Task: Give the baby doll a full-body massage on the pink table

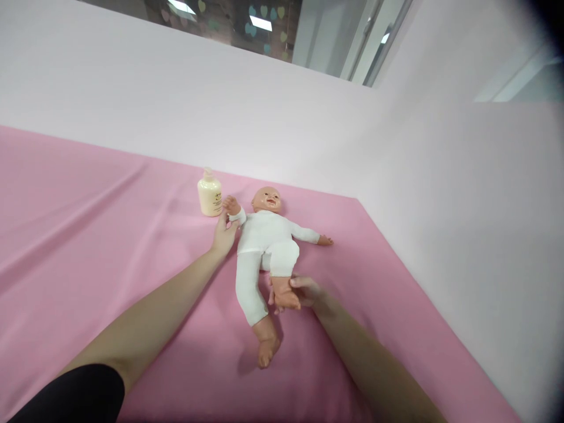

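A baby doll [264,235] in white clothes lies on its back on a pink sheet [110,235], head pointing away from me. My left hand [224,235] holds the doll's raised arm near its wrist. My right hand [304,291] grips the doll's bent leg at the bare foot [285,296]. The doll's other leg lies stretched toward me, and its other arm rests out to the right. A cream lotion bottle [210,194] stands upright just left of the doll's head, close to my left hand.
The pink sheet covers a wide surface that meets pale walls [462,205] at the back and on the right. A window strip [264,23] runs above the back wall.
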Demonstrator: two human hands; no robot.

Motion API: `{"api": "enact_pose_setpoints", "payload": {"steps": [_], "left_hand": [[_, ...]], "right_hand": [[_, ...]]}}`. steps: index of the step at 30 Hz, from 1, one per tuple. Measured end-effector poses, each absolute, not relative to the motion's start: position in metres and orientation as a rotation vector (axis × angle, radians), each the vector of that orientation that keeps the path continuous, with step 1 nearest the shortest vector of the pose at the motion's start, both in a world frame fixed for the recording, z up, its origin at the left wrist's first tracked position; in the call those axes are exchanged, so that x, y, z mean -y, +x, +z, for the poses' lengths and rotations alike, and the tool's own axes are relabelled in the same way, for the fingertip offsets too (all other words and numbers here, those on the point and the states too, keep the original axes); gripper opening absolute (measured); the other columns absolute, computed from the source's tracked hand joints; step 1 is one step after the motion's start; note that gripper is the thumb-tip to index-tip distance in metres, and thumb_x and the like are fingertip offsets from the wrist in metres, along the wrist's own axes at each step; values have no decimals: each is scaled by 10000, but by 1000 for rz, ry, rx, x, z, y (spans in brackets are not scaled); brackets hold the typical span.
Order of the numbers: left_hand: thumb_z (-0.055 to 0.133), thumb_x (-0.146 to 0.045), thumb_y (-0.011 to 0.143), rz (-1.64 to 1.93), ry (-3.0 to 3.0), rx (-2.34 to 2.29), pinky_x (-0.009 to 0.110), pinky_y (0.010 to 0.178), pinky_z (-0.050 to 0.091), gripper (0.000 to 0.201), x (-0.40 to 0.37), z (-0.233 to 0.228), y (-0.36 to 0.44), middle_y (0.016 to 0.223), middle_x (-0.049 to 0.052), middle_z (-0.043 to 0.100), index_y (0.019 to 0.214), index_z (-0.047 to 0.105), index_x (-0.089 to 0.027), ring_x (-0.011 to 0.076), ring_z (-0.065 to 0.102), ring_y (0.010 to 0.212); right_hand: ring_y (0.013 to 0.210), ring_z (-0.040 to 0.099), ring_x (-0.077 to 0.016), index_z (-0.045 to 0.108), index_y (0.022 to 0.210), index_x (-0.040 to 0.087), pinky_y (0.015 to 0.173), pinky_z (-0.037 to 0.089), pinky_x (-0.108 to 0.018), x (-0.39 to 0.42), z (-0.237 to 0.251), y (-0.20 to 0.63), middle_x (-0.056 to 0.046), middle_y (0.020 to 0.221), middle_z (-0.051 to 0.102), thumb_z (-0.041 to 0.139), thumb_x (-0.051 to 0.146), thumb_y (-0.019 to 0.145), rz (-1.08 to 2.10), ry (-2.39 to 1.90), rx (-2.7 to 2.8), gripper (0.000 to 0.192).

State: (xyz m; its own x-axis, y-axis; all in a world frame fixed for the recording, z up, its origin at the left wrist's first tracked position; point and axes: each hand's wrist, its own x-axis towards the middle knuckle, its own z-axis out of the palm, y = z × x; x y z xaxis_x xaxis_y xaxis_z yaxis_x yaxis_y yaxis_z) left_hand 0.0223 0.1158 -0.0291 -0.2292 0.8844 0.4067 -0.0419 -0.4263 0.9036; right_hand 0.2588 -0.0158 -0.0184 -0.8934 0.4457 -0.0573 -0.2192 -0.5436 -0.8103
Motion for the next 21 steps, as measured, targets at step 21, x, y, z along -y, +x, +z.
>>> {"api": "enact_pose_setpoints", "payload": {"steps": [21], "left_hand": [[551,-264,783,1739,1451,-1000,338,902,472,349,-112,-27,25,1113,64,585,1125,489,-219,172,576,1008]], "right_hand": [[595,654,-246,476,997,155,513,506,-349,5,-34,268,-115,792,684,672,537,581,2637,-93,1224,598]]}}
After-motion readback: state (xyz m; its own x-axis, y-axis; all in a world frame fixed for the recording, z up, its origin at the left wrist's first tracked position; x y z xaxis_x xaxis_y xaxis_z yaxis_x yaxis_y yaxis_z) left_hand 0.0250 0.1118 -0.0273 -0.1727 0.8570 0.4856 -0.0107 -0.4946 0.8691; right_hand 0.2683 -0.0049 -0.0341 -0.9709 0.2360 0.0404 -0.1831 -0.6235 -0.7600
